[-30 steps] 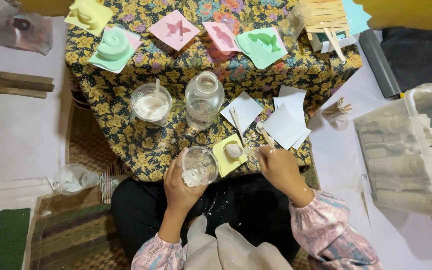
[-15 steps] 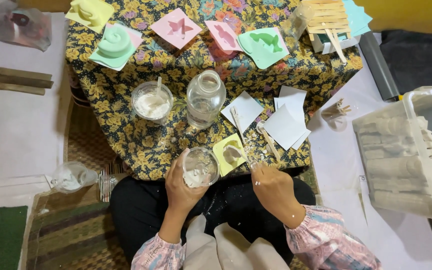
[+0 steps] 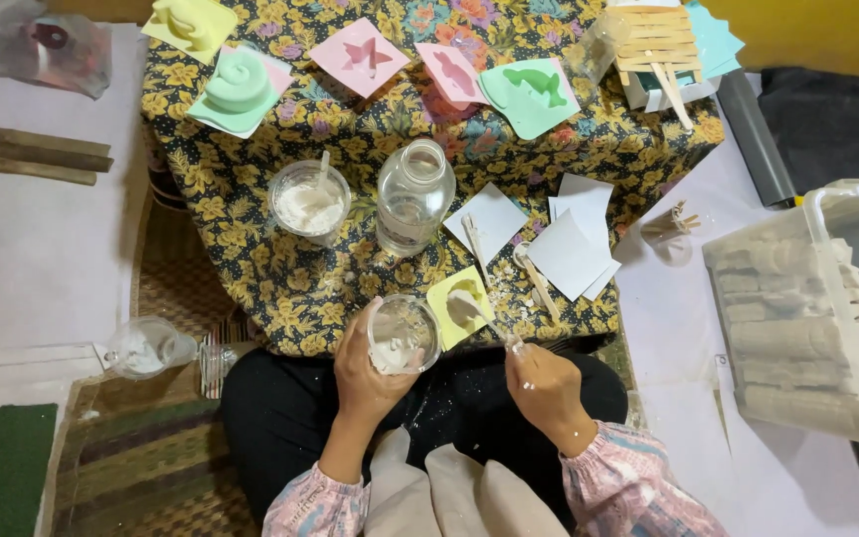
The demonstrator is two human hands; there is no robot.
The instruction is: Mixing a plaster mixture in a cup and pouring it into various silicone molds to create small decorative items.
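The forearms in pink floral sleeves are cut off by the bottom edge below the hands. What is gripped in the right hand is mostly covered by its fingers; only a thin, pale tip is seen, too small to be identified. The base of the small clear plastic cup is hidden by the left hand. Far right of the hands, the translucent plastic bin is cropped by the frame, and its white contents are blurred.
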